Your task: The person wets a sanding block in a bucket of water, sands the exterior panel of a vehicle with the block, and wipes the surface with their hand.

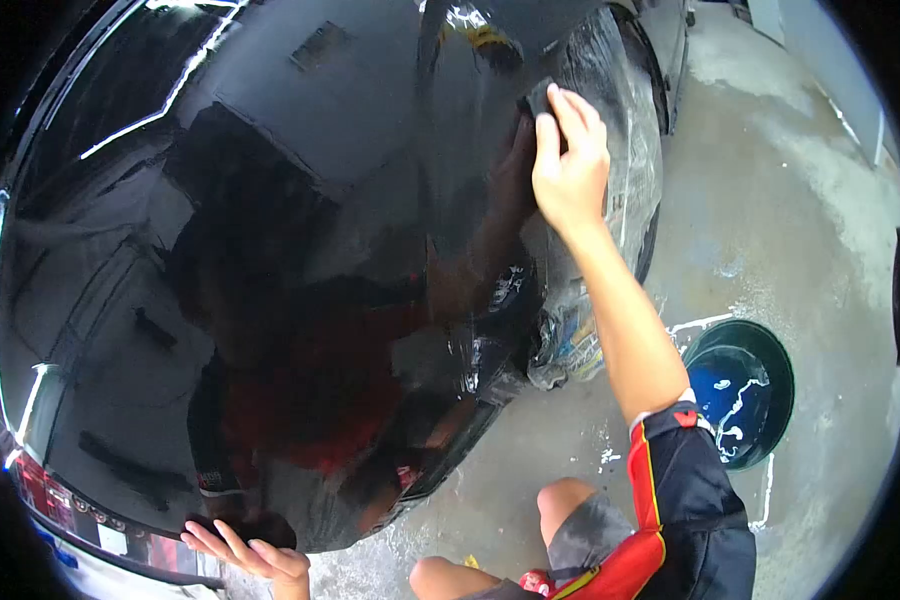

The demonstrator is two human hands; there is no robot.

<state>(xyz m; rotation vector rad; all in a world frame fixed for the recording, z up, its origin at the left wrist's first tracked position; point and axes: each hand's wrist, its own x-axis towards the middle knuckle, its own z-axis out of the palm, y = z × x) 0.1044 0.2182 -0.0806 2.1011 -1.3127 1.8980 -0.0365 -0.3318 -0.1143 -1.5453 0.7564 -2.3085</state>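
A glossy black car body panel (300,230) fills the left and middle of the view and mirrors the person and the lights. My right hand (573,165) reaches up to the panel's upper right part, its thumb and fingers closed on a small dark pad (538,100) pressed against the surface. Whether the pad is a sponge or a sanding block I cannot tell. At the bottom left, my left hand (255,556) lies against the panel's lower edge, fingers stretched out and holding nothing.
Crumpled clear plastic film (625,150) covers the area beside the wheel. A dark green bucket (782,400) with water in it stands on the wet concrete floor (740,220) to the right. My bent knees (567,505) are below the panel.
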